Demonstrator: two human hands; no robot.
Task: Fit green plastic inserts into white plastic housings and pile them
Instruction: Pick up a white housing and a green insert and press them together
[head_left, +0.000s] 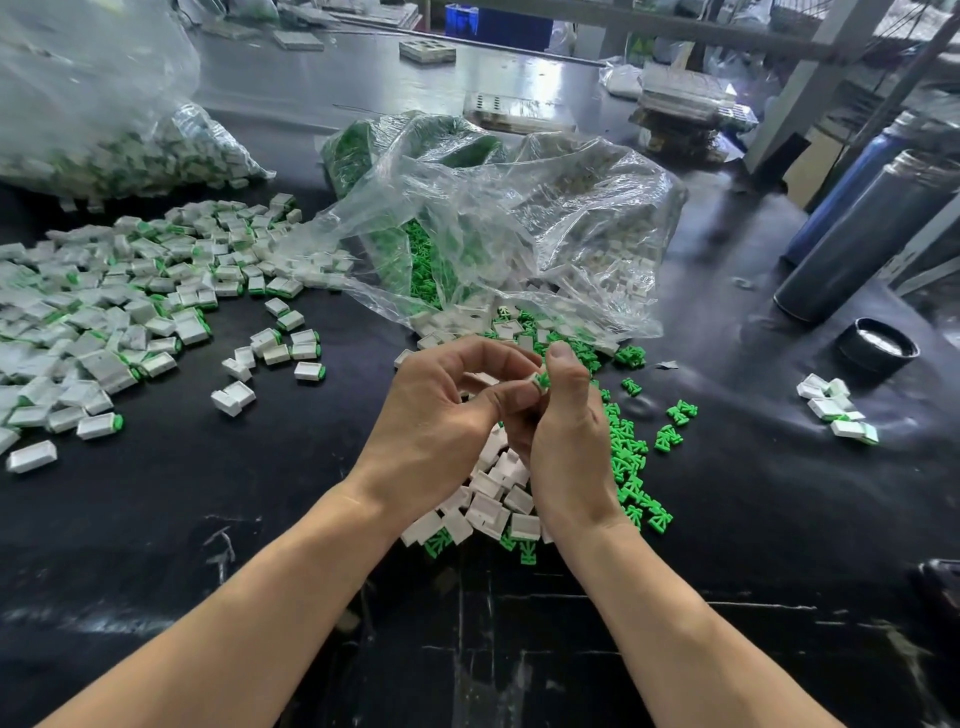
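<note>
The left hand (441, 410) and the right hand (563, 415) meet above the tabletop (260, 519). Their curled fingers pinch together one white housing (532, 382) with a green insert (542, 381) at its end. Whether the insert is fully seated, I cannot tell. Under the hands lie loose housings (493, 499), and green inserts (631, 467) are just right of them. Finished pieces (104, 312) are spread at the far left, and open plastic bags (493, 223) lie behind. I think the insert can go in tilted if the thumb presses off-centre, and then it may jam or slip from the fingers into the loose parts.
</note>
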